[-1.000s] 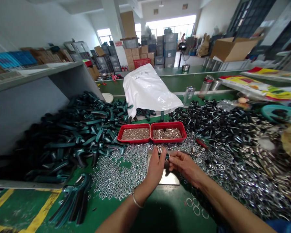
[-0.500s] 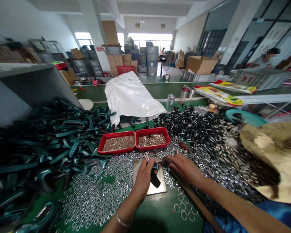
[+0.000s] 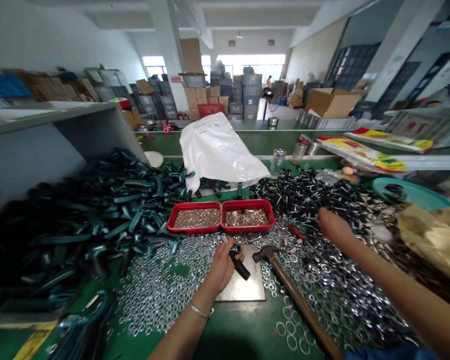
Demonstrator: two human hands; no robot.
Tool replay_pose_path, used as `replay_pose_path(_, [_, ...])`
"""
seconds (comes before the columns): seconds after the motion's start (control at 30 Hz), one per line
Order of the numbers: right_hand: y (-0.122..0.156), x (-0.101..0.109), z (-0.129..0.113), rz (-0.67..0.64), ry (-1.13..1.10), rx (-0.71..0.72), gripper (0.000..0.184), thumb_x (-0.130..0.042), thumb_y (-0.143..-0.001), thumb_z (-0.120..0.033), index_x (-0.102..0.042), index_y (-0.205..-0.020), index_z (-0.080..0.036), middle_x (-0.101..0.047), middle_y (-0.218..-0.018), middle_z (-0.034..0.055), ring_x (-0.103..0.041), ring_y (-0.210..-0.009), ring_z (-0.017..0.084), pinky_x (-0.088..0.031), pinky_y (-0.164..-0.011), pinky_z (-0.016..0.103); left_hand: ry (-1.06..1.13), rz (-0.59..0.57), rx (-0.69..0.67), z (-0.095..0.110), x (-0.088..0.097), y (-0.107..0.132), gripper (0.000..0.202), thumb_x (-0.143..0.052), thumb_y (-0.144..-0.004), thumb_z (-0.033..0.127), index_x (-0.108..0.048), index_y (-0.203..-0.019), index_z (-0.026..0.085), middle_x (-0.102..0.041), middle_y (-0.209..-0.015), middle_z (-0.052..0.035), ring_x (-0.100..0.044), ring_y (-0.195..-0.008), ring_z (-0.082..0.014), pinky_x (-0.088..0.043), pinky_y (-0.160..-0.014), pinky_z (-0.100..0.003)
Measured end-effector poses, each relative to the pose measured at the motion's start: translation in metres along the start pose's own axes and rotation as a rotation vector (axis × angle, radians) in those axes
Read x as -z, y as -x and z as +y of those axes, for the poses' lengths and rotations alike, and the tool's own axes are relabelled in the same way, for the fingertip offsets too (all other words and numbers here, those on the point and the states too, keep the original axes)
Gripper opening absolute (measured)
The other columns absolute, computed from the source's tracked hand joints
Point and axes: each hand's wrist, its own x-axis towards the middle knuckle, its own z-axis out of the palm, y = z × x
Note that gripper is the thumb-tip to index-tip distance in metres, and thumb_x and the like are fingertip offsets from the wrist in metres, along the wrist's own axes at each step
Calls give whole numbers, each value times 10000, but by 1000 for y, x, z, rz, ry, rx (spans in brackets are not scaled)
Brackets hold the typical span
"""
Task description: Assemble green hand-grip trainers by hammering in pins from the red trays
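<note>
My left hand (image 3: 223, 265) is closed around a dark green and black tool handle (image 3: 240, 265). A silvery spring-like piece shows at its upper end. The hand is above a flat metal plate (image 3: 247, 287) on the green bench. Out to the right, my right hand (image 3: 333, 229) reaches into the edge of a pile of black-headed bolts (image 3: 296, 192). Its fingers look curled together, their tips hidden, so what they hold cannot be made out. Between the two hands lies a hammer (image 3: 298, 297) with a wooden handle, its head beside the plate, touched by neither hand.
Two red trays (image 3: 221, 230) of small metal pins stand behind the plate. Green handles (image 3: 131, 210) are heaped left. Small rings (image 3: 153, 295) spread left, larger rings (image 3: 292, 327) right. A red-handled tool (image 3: 297, 232), white sack (image 3: 221, 150) and teal plate (image 3: 416, 192) are farther back.
My right hand has let go of the hammer, which now lies on the bench, and moved right to the black-headed bolts. My left hand still holds the tool handle. The view has turned slightly left.
</note>
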Motion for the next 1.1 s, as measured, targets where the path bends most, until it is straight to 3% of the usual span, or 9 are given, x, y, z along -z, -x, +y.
replay_pose_path(0.07, [21,6,-18,53,-112,20,128,-559,-910,-239,-568,-995,-143,-679,-950,161,-655,-864,275,-470,-720,346,-17,7,0,1,-4,0,345,-710,-815,437,-539,-872,143,-575,-761,-11,-480,-586,-76,-422,-618,-256])
replay_pose_path(0.2, [78,16,-91,25,-737,220,214,-602,-905,-395,-597,-1026,-218,-696,-952,62,-665,-829,220,-518,-755,334,-71,5,30,-1,-13,3,387,-700,-809,482,-518,-884,149,-582,-773,-11,-474,-582,-72,-432,-631,-263])
replay_pose_path(0.3, [106,20,-145,57,-801,341,166,-616,-904,-359,-622,-1004,-227,-680,-915,49,-647,-817,215,-518,-770,356,-137,17,22,-4,-20,10,389,-664,-824,518,-525,-896,162,-588,-821,-14,-510,-622,-90,-449,-655,-269])
replay_pose_path(0.37, [112,22,-165,83,-778,430,124,-598,-921,-305,-623,-1013,-226,-667,-925,52,-637,-838,215,-515,-783,365,-204,25,-5,-2,-24,14,378,-620,-848,538,-535,-900,173,-585,-826,-11,-528,-651,-108,-457,-660,-270])
replay_pose_path(0.53, [113,23,-179,88,-715,578,164,-548,-946,-206,-600,-1099,-228,-645,-984,60,-626,-937,218,-517,-838,376,-392,38,-71,15,-28,16,382,-565,-861,575,-552,-891,195,-585,-787,-10,-545,-676,-140,-464,-652,-274])
replay_pose_path(0.73, [113,23,-189,172,-748,476,170,-569,-937,-235,-593,-1104,-228,-668,-1036,83,-646,-967,236,-550,-844,410,-609,31,-93,34,-28,16,444,-491,-880,623,-586,-952,195,-619,-829,-24,-574,-729,-155,-471,-692,-274])
replay_pose_path(0.93, [103,25,-191,141,-725,734,239,-535,-950,-231,-641,-1163,-255,-674,-1129,99,-634,-1063,236,-528,-940,437,-545,-52,-77,48,-24,25,384,-520,-890,574,-566,-988,205,-598,-809,-3,-560,-699,-146,-464,-666,-267])
replay_pose_path(1.03, [104,24,-198,-22,-964,534,173,-591,-926,-334,-639,-1062,-239,-690,-1010,81,-662,-940,228,-556,-850,409,-700,-49,-155,51,-25,27,332,-483,-926,532,-558,-974,212,-579,-788,0,-551,-719,-154,-446,-685,-271])
replay_pose_path(1.1, [107,24,-205,-286,-1227,285,235,-556,-935,-450,-591,-941,-218,-664,-824,40,-650,-711,184,-569,-685,353,-843,-28,-269,51,-25,27,292,-466,-945,492,-552,-952,214,-581,-827,-14,-545,-761,-163,-431,-720,-277])
